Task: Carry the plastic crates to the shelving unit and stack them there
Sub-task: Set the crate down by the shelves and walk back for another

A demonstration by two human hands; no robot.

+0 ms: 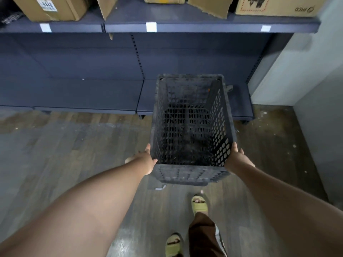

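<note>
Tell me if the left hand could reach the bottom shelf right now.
Probably not yet: the left hand grips the black perforated crate, and bare floor separates it from the bottom shelf.

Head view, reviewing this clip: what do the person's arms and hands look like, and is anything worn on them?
Both arms are bare along all that shows: no sleeves, gloves, watch or bands. The left hand and right hand carry no visible rings, though most of the fingers are hidden. Lower down, brown trousers and pale yellow-green slide sandals show.

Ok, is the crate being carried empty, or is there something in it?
It looks empty. The perforated floor of the crate shows right through its open top, with only dark grime on it. Both hands, left and right, hold its near corners.
</note>
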